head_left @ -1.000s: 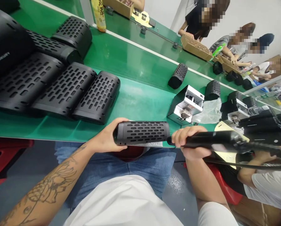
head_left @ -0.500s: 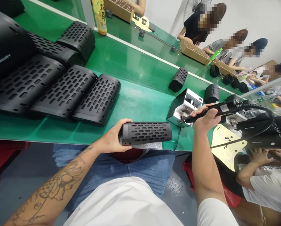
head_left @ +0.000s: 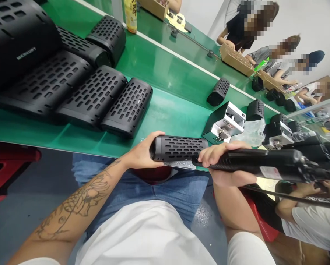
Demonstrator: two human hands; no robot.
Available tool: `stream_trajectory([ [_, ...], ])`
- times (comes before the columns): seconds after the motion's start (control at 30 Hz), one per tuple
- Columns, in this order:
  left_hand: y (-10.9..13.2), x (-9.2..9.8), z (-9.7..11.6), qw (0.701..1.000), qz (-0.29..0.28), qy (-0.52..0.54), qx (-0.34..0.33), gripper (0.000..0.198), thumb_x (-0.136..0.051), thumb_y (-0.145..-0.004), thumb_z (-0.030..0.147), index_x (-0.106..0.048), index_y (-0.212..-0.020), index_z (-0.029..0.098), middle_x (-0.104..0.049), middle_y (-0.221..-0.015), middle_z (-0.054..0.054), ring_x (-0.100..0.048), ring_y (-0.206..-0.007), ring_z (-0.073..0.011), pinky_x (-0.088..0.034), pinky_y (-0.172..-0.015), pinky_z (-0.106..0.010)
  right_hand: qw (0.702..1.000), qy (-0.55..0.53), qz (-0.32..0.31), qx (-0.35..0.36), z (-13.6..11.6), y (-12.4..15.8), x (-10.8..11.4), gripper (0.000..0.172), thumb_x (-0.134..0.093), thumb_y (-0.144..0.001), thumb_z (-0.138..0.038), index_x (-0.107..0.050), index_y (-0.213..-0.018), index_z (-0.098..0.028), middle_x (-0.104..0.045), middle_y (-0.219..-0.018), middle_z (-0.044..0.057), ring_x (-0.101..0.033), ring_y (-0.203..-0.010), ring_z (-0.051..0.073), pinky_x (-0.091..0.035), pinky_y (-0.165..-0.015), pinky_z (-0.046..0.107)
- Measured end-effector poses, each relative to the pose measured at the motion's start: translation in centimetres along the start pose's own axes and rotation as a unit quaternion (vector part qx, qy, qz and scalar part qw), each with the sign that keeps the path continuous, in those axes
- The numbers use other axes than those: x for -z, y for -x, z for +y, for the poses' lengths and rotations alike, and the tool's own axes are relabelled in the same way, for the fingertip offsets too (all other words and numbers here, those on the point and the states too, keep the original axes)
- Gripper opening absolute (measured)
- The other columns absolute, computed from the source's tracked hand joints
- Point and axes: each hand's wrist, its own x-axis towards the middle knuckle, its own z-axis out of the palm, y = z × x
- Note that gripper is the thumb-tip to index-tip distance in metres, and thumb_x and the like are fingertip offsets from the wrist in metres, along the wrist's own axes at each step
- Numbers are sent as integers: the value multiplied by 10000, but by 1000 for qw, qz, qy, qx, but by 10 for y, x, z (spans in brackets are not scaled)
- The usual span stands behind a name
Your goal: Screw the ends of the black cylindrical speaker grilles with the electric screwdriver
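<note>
My left hand grips the left end of a black perforated speaker housing lying on its side at the bench's front edge. My right hand is wrapped round a black electric screwdriver, held nearly level with its cable trailing right. Its tip is at the housing's lower right side; whether it touches a screw there is too small to tell. Behind my right hand stands a black-and-white screw feeder with a metal pick-up point on its front.
Several similar black housings crowd the left of the green bench. One housing stands farther back. A yellow bottle is at the rear. A co-worker's hands are at right; others sit across the bench.
My right hand has brought the screwdriver from the screw feeder leftward and down to the housing. My left hand keeps its hold. The whole view has shifted slightly.
</note>
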Motion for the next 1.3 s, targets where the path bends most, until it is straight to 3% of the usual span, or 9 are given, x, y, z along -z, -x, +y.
stream_trajectory([
  [0.27,-1,2,13,1000,-3,-13,14,1137,-994,-739,507,-489,-1737,300,-664,-1659,-116,-763,-1391,-374,-641,-1237,-491,997,-1,-11,-75,6,-9,-3,546,-963,-906,-773,-727,-1003,-290,-667,-597,-92,-592,-386,162,-582,-436,315],
  [0.5,-3,3,16,1000,-4,-20,-7,1103,-993,-718,506,-517,-1689,289,-698,-1590,-117,-778,-1347,-378,-652,-1204,-483,994,-37,-89,-54,12,-5,-10,420,-938,-982,-671,-736,-964,-304,-626,-566,-93,-532,-360,135,-547,-416,275],
  [0.83,0,4,11,999,-3,-35,-6,1094,-978,-742,493,-489,-1699,289,-677,-1641,-129,-763,-1412,-389,-631,-1256,-515,993,-47,-50,-91,20,3,-11,469,-1042,-842,-629,-726,-906,-287,-652,-534,-93,-551,-356,133,-544,-435,267],
  [0.93,1,3,6,999,5,-35,-23,1088,-975,-771,476,-466,-1714,288,-668,-1673,-143,-751,-1457,-394,-621,-1287,-519,992,-31,-50,-112,20,6,-10,548,-1033,-821,-717,-706,-887,-282,-649,-525,-82,-558,-364,142,-549,-433,282],
  [1.03,1,-1,1,999,22,-35,-33,1082,-977,-790,472,-460,-1721,281,-671,-1679,-155,-739,-1489,-401,-606,-1319,-524,994,0,-11,-111,18,-7,9,639,-957,-828,-861,-697,-925,-286,-633,-533,-91,-546,-359,148,-554,-427,304],
  [1.13,1,-5,-2,998,33,-43,-40,1072,-977,-796,480,-466,-1717,273,-681,-1668,-164,-745,-1493,-408,-615,-1315,-532,987,92,131,-32,20,-39,53,656,-902,-866,-886,-683,-1030,-290,-628,-570,-115,-571,-391,144,-559,-468,298],
  [1.2,0,-8,-4,997,38,-47,-48,1068,-977,-803,489,-471,-1718,273,-683,-1669,-170,-752,-1492,-412,-626,-1307,-536,955,187,227,35,28,-64,90,610,-904,-894,-822,-661,-1054,-285,-629,-590,-119,-604,-429,147,-570,-514,300],
  [1.3,0,-10,-8,996,45,-54,-56,1068,-980,-809,492,-478,-1728,281,-687,-1671,-165,-756,-1497,-412,-635,-1304,-533,912,295,280,55,46,-89,138,598,-793,-926,-862,-605,-994,-299,-606,-578,-117,-591,-427,165,-544,-509,327],
])
